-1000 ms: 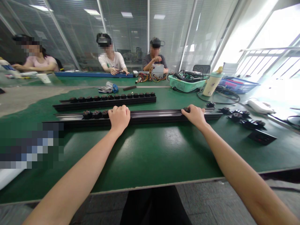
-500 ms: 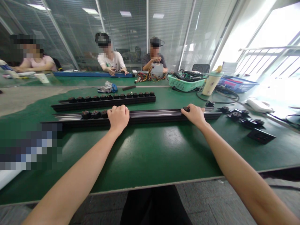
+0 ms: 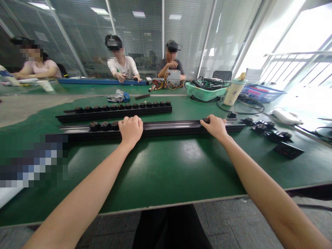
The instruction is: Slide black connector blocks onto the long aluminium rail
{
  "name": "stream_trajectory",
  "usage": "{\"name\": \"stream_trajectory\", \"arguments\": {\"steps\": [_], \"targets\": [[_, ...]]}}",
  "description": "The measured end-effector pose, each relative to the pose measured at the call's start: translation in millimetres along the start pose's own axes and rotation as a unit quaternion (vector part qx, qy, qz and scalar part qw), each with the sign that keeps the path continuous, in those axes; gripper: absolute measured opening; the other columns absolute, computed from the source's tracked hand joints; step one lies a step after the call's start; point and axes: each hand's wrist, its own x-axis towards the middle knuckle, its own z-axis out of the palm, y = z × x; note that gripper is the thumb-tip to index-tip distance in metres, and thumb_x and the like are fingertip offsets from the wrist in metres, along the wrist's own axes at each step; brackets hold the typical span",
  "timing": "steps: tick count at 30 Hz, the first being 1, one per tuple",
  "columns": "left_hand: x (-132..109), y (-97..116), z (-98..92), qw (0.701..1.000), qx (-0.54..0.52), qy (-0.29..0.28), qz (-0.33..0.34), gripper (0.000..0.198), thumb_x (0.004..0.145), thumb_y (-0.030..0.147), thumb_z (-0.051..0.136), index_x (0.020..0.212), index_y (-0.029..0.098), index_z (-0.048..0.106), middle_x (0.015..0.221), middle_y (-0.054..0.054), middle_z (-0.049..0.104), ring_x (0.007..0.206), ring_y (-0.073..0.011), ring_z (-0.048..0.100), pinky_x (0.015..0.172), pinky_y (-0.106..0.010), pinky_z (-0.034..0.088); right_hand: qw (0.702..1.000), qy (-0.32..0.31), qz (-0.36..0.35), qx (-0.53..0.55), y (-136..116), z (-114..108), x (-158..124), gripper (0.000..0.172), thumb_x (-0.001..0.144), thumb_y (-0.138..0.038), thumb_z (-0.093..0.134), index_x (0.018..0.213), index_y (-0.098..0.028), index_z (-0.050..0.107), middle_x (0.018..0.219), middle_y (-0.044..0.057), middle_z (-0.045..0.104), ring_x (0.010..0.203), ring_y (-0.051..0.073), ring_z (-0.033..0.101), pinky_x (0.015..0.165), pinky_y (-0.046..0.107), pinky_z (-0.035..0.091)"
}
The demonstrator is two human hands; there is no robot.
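Note:
A long black rail point(image 3: 168, 128) lies across the green table point(image 3: 160, 169) in front of me. My left hand point(image 3: 131, 129) is curled in a fist over the rail's middle, right beside three black socket modules point(image 3: 103, 126) seated in it. My right hand point(image 3: 215, 127) rests on the rail further right, fingers closed over a small black socket module point(image 3: 206, 120) in the channel. A second black rail point(image 3: 114, 111) filled with several modules lies parallel behind.
Loose black modules point(image 3: 261, 128) and a flat black plate point(image 3: 289, 150) lie at the right. A green basket of cables point(image 3: 206, 90), a bottle point(image 3: 233, 91) and a blue tray point(image 3: 261, 93) stand further back. Three people sit at the far side. The table's front edge is near me.
Almost nothing has changed; both hands stay on the rail, and the view has shifted only slightly.

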Motion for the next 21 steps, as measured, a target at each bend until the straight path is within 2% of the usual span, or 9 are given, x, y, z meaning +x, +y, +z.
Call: {"name": "stream_trajectory", "arguments": {"steps": [21], "targets": [[0.3, 0.2, 0.3, 1.0, -0.006, 0.002, 0.0, 0.044, 0.101, 0.033, 0.025, 0.102, 0.02, 0.067, 0.104, -0.017, 0.075, 0.106, -0.0351, 0.057, 0.089, -0.048, 0.035, 1.0, 0.003, 0.001, 0.002, -1.4, -0.1, -0.5, 0.03, 0.092, -0.047, 0.048, 0.09, -0.02, 0.06, 0.095, 0.013, 0.072, 0.095, 0.032, 0.063, 0.091, 0.043, 0.033]]}}
